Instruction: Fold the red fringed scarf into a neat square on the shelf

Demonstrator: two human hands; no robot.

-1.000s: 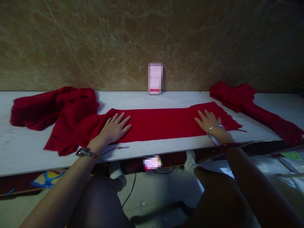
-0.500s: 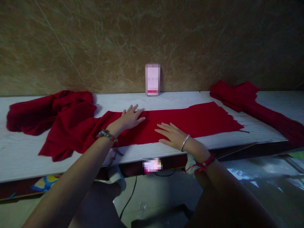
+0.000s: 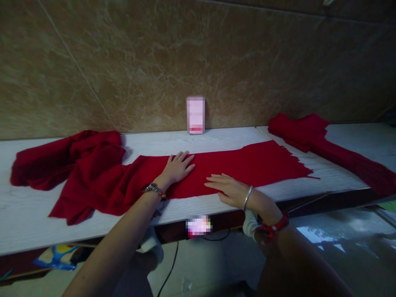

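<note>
The red cloth point(image 3: 229, 165) lies spread along the white, wood-grained counter point(image 3: 225, 137), in front of both hands. Its right part is flat and ends in a ragged edge with one loose thread; toward the left it wrinkles, then gathers into a crumpled heap.

The left hand point(image 3: 178, 168) is open, palm down on the flat cloth left of its middle, fingers spread; it grips nothing. It wears a ring and a beaded bracelet point(image 3: 154, 189). The right hand point(image 3: 227, 189) is also open, fingers stretched out and close together, reaching leftward over the cloth's near edge. It grips nothing either; whether its fingertips press the cloth or hang just above it, I cannot tell. On that arm are a silver bangle point(image 3: 247, 199) and a red cord point(image 3: 281, 225).

A second red piece point(image 3: 300, 134) lies folded at the right, apart from the first, its end trailing over the counter's front edge.

Against the brown marbled wall point(image 3: 154, 62) stands a pink slab point(image 3: 196, 113) with a red band near its bottom; blurring makes any lettering on it unreadable. Below the counter, a bright patch point(image 3: 199, 225) is blurred likewise. At lower left lies a blue and yellow packet point(image 3: 58, 256); no brand is legible there.
</note>
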